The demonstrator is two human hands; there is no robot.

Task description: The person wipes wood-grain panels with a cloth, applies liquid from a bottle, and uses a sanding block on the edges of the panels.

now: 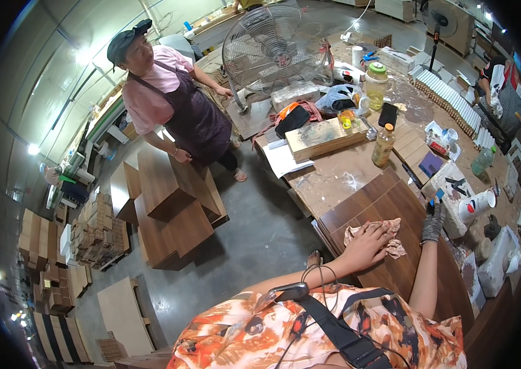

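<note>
My left hand (368, 244) presses down on a crumpled, pinkish stained rag (398, 247), its fingers bent over the cloth. Under the rag lies a dark brown wood-grain panel (365, 206) on the workbench. My right hand (433, 226), in a grey knit glove, is at the panel's right edge beside a pale block. Its fingers look closed, with a small blue bit (437, 198) showing at the tips; what it holds is too small to make out.
On the bench (310, 187) are a bottle (383, 146), a wooden block (325, 136), a phone (388, 115), a paper cup (477, 205) and a large fan (276, 52). A person in an apron (196, 111) stands across, near stacked brown boxes (171, 227). Another person (506, 92) is far right.
</note>
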